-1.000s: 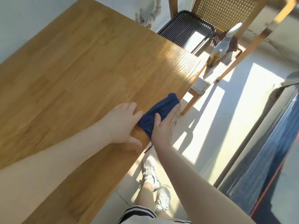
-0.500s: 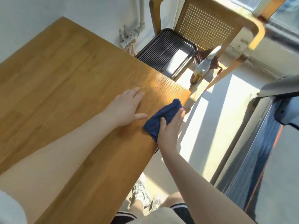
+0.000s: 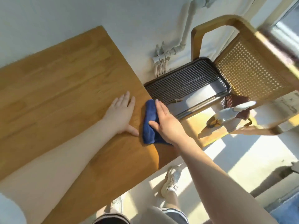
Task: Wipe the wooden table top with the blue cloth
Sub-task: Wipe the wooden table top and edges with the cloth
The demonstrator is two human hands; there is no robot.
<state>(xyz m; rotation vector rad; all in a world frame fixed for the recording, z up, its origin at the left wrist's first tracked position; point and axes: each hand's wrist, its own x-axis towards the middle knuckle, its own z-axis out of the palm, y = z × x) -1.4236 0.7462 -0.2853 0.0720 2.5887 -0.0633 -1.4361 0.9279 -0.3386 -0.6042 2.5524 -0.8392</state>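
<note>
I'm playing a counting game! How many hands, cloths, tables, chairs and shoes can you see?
Hands: 2, left and right
Cloths: 1, blue
Tables: 1
Chairs: 1
Shoes: 2, near and far
Total: 7

White wall [image 3: 97,12] with grey pipes [image 3: 182,44] behind. Wooden chair [image 3: 246,26] with cane back [image 3: 249,68] and dark slatted seat [image 3: 186,78] to the right. Pale floor [image 3: 242,159] in strong sun patches. Window [image 3: 289,25] top right.
</note>
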